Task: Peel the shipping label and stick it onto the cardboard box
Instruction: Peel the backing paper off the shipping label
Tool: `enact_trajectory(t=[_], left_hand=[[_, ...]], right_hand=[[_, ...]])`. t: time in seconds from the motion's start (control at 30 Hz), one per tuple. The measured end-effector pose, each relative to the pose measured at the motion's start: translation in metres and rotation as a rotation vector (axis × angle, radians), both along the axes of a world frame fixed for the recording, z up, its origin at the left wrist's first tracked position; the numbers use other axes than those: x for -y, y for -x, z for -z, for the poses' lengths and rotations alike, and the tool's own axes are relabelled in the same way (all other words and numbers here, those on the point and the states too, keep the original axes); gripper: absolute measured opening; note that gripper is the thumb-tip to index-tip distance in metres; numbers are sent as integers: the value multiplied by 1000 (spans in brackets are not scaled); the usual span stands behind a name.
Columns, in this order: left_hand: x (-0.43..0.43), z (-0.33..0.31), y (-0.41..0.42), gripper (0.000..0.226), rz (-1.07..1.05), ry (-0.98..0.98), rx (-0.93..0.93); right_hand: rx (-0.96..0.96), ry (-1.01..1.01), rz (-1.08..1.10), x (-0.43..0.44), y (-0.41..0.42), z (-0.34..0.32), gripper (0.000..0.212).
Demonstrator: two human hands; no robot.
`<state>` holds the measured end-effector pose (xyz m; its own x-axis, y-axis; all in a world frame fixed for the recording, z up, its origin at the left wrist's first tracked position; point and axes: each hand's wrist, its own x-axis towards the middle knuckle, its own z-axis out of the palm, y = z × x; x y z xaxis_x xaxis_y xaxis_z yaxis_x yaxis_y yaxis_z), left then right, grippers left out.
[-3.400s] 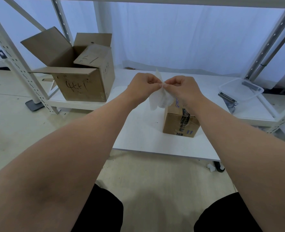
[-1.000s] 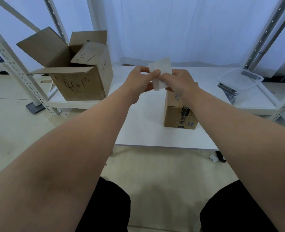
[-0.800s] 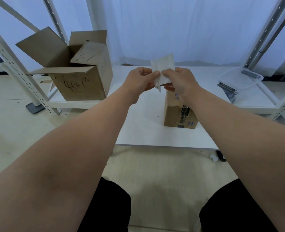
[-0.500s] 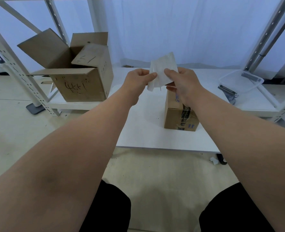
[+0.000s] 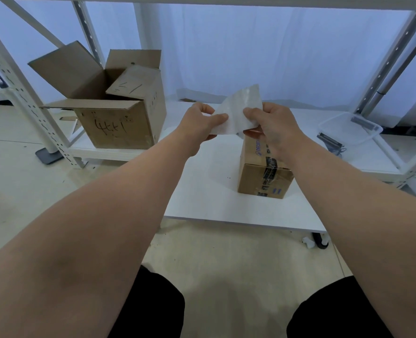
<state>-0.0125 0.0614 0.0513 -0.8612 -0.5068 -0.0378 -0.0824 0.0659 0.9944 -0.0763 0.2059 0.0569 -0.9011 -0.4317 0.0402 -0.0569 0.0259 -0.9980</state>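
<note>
Glossy white label (image 5: pixel 238 111) now peeled wider apart.

Left hand (image 5: pixel 197 125) and right hand (image 5: pixel 273 128) pinch the shipping label (image 5: pixel 238 111) between them; the cardboard box (image 5: pixel 258 172) sits on the counter (image 5: pixel 202 191) just below the right hand.
</note>
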Motion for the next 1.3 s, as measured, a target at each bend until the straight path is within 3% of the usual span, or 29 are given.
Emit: enact_trajectory(t=[0.2, 0.37, 0.57, 0.67, 0.9, 1.07, 1.3], left_hand=[[-6, 3, 1, 20, 13, 147, 29], [-7, 1, 1, 32, -20, 273, 29], [-7, 0, 2, 22, -70, 196, -14], [-6, 0, 3, 27, -112, 121, -45], [-9, 0, -1, 28, -33, 195, -28], [-15, -3, 0, 48, 13, 224, -10], [-15, -3, -4, 30, 64, 212, -4]], right_hand=[[18, 6, -23, 5, -5, 0, 5], [22, 10, -6, 5, -5, -1, 13], [22, 12, 0, 5, -6, -1, 15], [28, 19, 12, 5, -5, -2, 17], [45, 45, 20, 3, -4, -5, 13], [39, 11, 28, 2, -4, -4, 15], [52, -7, 10, 2, -3, -4, 11]])
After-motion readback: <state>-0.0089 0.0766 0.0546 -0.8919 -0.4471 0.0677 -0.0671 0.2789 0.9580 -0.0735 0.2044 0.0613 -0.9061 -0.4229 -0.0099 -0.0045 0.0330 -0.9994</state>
